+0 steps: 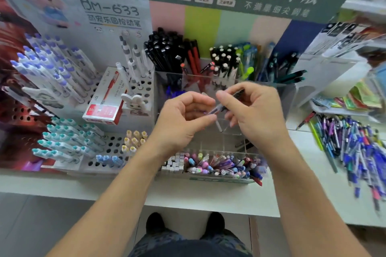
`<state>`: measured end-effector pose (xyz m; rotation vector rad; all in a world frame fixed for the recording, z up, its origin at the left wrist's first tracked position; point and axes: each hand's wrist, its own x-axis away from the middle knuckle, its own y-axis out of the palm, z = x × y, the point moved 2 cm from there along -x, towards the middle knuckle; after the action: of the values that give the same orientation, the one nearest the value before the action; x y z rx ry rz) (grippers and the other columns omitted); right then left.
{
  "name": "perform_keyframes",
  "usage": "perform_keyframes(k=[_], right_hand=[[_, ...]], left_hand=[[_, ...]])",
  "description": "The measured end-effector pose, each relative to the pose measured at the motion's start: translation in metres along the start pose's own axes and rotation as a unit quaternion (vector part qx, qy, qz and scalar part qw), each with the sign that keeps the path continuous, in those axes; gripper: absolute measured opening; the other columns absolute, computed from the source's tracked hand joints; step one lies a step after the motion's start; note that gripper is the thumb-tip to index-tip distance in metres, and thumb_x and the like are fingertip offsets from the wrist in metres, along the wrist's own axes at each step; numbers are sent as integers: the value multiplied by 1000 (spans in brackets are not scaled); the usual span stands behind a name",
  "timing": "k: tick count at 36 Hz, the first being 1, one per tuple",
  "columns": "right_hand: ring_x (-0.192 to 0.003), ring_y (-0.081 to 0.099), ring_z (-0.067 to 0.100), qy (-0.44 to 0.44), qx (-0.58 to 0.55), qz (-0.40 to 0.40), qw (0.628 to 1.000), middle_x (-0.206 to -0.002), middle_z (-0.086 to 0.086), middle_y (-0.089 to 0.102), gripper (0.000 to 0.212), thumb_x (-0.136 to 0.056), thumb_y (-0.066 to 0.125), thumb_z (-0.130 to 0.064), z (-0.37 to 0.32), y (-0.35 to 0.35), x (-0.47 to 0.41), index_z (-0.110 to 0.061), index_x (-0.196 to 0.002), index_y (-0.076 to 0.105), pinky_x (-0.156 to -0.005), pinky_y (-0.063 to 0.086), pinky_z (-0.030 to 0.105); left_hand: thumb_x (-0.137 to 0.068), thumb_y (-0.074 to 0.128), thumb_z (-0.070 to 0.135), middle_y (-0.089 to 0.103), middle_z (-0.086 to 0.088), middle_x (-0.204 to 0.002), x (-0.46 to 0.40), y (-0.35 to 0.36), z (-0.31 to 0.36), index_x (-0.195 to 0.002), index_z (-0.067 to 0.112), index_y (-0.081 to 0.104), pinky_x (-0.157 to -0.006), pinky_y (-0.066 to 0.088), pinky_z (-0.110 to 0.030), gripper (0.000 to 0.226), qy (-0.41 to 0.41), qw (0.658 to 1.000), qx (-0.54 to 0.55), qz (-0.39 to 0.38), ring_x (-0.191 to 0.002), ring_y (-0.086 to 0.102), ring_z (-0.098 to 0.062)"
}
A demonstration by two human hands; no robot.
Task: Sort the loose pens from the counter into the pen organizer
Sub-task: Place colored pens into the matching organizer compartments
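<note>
Both my hands meet above the clear acrylic pen organizer [291, 98]. My right hand [253, 110] pinches a slim pen [219, 108] with a clear and blue barrel, tilted up to the right. My left hand [183, 117] holds the pen's lower end between thumb and forefinger. The organizer's back compartments hold upright black, red, white-capped and blue-green pens; its front row holds several pastel and blue pens. A heap of loose pens [353, 148], mostly blue and purple, lies on the white counter [208, 198] at the right.
A white perforated display stand [117, 144] with purple, teal and yellow pens fills the left. A red and white pen box [104, 102] leans on it. Tall printed backboards rise behind. More clear racks and coloured packets sit at the far right. My feet show below the counter edge.
</note>
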<state>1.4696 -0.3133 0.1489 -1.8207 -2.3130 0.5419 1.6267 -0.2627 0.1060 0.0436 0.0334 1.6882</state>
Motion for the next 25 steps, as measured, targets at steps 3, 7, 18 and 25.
perform_keyframes(k=[3,7,18,25], right_hand=[[-61,65,16,79,-147,58,984,-68,7,70,3,-90,74,-8,25,-10,12,-6,-88,73,-56,54,24],[-65,68,18,73,-203,204,955,-75,4,72,12,-86,79,-9,44,-46,21,-11,-95,71,-63,56,23],[-90,70,18,57,-271,103,955,-96,6,77,18,-96,62,2,49,-36,16,-9,-107,70,-77,55,24],[-84,73,17,18,-126,61,990,-93,4,78,27,-84,76,4,48,-39,11,-14,-104,71,-80,57,30]], left_hand=[[-77,86,5,75,2,-92,-8,14,-9,-93,24,71,-79,57,-25,29,16,997,-80,16,-86,71,-9],[-75,90,16,72,1,-94,-6,15,-16,-104,23,68,-74,57,-22,37,18,985,-166,31,-75,69,-12],[-104,55,21,63,3,-70,2,-31,-19,-94,18,67,-51,43,-18,16,-98,972,99,191,-58,54,-9],[-96,68,16,72,1,-84,9,-28,-23,-101,21,70,-55,50,-19,7,-80,991,-37,104,-67,64,-11]])
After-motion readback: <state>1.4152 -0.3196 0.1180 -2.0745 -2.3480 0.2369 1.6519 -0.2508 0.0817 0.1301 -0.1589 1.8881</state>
